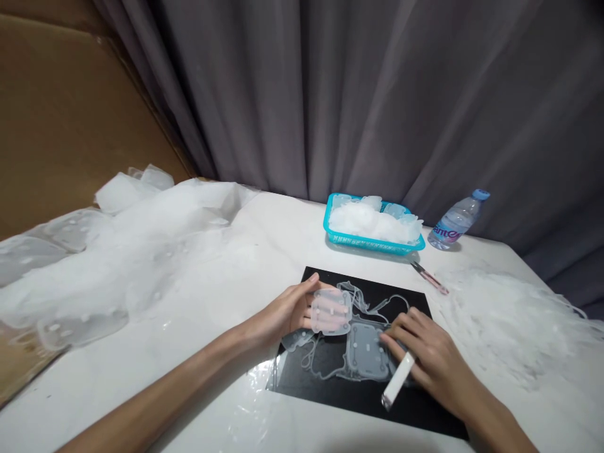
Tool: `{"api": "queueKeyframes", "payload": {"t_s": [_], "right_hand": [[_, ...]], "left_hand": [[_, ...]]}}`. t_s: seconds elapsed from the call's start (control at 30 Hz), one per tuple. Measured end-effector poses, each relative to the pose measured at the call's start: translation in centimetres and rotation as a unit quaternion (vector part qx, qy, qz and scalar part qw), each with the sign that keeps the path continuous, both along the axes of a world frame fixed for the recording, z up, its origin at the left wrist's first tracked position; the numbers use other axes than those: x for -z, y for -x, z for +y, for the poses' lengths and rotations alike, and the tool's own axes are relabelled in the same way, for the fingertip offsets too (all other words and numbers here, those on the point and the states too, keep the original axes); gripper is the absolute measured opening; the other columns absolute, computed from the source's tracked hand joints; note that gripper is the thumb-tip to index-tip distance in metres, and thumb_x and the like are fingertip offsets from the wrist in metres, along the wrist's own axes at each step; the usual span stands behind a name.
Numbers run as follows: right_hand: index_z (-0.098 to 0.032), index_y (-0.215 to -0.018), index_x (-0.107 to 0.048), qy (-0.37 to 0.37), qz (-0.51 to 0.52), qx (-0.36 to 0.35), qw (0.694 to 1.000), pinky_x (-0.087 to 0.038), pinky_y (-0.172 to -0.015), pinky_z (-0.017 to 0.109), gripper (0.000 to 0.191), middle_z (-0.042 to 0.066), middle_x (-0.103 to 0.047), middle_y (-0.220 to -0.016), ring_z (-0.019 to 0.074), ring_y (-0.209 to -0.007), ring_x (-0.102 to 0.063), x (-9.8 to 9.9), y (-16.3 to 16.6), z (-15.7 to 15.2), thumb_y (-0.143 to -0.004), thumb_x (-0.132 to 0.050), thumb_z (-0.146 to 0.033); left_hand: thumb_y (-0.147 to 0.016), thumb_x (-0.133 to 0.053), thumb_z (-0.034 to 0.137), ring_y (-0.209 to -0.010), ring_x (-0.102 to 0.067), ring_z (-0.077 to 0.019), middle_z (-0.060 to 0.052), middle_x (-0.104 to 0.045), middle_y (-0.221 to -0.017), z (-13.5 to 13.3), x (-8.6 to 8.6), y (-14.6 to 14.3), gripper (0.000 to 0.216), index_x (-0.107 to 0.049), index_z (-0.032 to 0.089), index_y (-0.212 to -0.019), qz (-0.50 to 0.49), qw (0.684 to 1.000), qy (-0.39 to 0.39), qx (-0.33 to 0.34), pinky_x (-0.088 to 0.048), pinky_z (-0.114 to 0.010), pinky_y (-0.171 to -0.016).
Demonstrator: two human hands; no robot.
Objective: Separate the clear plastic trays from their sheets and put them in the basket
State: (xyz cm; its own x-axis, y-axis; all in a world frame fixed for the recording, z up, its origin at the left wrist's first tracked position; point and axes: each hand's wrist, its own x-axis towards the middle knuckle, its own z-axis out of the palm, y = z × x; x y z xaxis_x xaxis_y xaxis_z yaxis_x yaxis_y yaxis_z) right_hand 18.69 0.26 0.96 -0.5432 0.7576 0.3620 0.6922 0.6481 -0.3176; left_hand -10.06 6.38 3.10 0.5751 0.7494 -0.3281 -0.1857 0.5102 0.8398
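Note:
A translucent, rounded-square piece with small bumps, like a silicone or plastic part, rests against the fingers of my left hand, which holds it over the black mat. My right hand is closed around a slim tool with a white handle and a shiny end; its working tip is hidden. Beneath that hand, on the black mat, lies another translucent rounded-square piece. Thin, stringy translucent trimmings curl around it. A further clear piece sits partly behind my left hand.
A turquoise basket heaped with translucent pieces stands at the back. To its right are a water bottle and pink-handled snips. Clear trimmings pile up at right. Many translucent pieces cover the left, beside cardboard.

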Motion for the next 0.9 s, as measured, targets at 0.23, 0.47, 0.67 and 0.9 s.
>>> {"api": "queueKeyframes", "payload": {"t_s": [0.23,0.47,0.67,0.9], "right_hand": [[-0.024,-0.107,-0.062,-0.033,-0.009,0.024,0.999,-0.051,-0.076,0.038,0.015,0.007,-0.067,-0.095,0.0247,-0.087,-0.063,1.7,-0.5,1.2,-0.105,-0.048,-0.023],[-0.024,-0.103,-0.053,0.037,0.034,0.062,0.997,-0.052,-0.067,0.031,0.010,0.004,-0.060,-0.092,0.0193,-0.076,-0.066,2.8,0.2,1.5,-0.107,-0.044,-0.025],[-0.025,-0.099,-0.050,0.027,0.016,0.078,0.996,-0.051,-0.066,0.031,0.009,0.003,-0.061,-0.092,0.0202,-0.077,-0.067,2.4,0.9,2.1,-0.105,-0.044,-0.024],[-0.024,-0.102,-0.051,0.028,-0.004,0.088,0.996,-0.051,-0.067,0.032,0.006,0.003,-0.062,-0.095,0.0210,-0.079,-0.068,2.2,1.1,2.2,-0.105,-0.047,-0.023]], "left_hand": [[-0.098,-0.054,0.063,-0.099,-0.075,-0.0247,-0.015,-0.077,-0.110,-0.3,0.0,-0.2,0.052,-0.067,0.016,-0.114,0.016,0.999,-0.028,0.003,-0.056,-0.040,-0.094],[-0.089,-0.072,0.050,-0.075,-0.073,-0.0195,-0.010,-0.077,-0.090,3.4,0.0,-1.9,0.042,-0.063,0.016,-0.112,0.149,0.953,-0.260,0.052,-0.055,-0.028,-0.065],[-0.085,-0.072,0.050,-0.070,-0.067,-0.0172,-0.007,-0.073,-0.083,11.6,-3.6,-7.4,0.042,-0.068,0.012,-0.103,0.158,0.906,-0.391,0.037,-0.050,-0.026,-0.063],[-0.100,-0.052,0.032,-0.131,-0.051,-0.0305,-0.016,-0.061,-0.132,19.2,-8.7,-14.0,0.030,-0.055,0.013,-0.122,0.225,0.805,-0.542,-0.089,-0.036,-0.049,-0.114]]}}
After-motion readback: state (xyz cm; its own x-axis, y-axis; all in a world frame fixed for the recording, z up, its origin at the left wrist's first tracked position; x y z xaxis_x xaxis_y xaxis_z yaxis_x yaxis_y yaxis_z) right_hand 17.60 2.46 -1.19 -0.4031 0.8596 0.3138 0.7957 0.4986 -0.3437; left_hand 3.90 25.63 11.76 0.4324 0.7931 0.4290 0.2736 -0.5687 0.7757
